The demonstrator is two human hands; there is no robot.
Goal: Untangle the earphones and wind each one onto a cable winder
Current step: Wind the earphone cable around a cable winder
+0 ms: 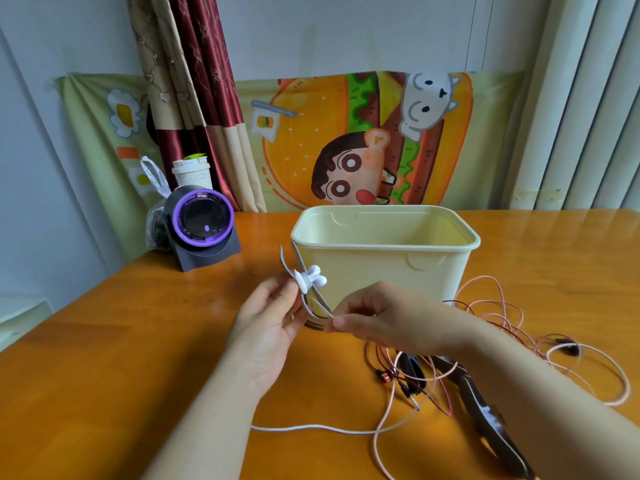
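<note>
Earphones (pixel 485 341) on orange table (pixel 104 341)

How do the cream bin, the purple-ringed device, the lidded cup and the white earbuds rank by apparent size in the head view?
Largest to smallest:
cream bin
purple-ringed device
lidded cup, which stands farther back, so that gap is unsure
white earbuds, clearly smallest though nearest

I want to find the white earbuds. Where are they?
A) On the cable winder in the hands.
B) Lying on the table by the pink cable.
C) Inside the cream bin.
A: the white earbuds sit on the cable winder, which the left hand holds up in front of the cream bin.
</note>
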